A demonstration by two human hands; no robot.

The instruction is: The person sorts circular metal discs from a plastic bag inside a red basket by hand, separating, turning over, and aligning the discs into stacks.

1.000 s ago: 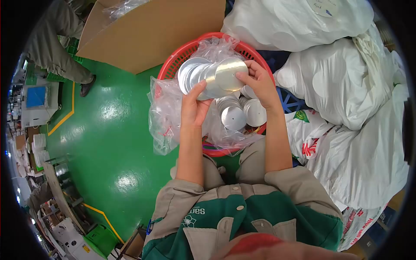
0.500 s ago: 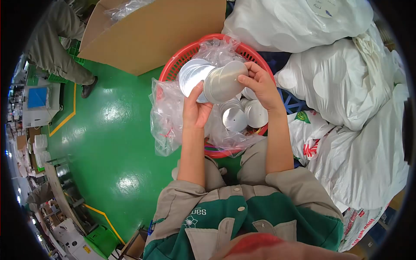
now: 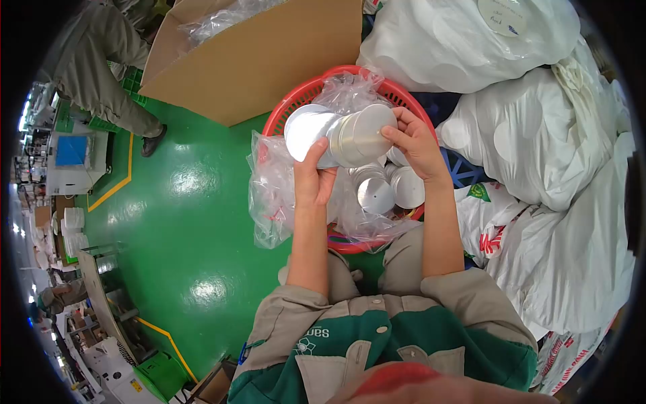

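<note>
Above a red basket [image 3: 346,69] at the upper centre of the frame, I see two bare hands holding a fanned stack of silvery discs [image 3: 363,140], tilted and overlapping like spread cards. The left hand [image 3: 314,178] is nearly closed on the lower edge of the fan, thumb across the shiny faces, its other fingers mostly hidden beneath. The right hand [image 3: 418,149] pinches the right end narrowly, thumb on the top face and fingers behind the rim. The discs look thin, smooth and fairly stiff, perhaps metal; I judge each one light but the stack somewhat weighty, and likely to slide apart. I would hold them by their rims, a thumb on top and fingers supporting below, lightly enough not to scratch or bend them. Below the right hand, more discs [image 3: 375,195] lie in overlapping rows inside the basket. Clear plastic [image 3: 274,192] spills over its left rim, while bulging white bags [image 3: 521,135] fill the right side of the frame.
</note>
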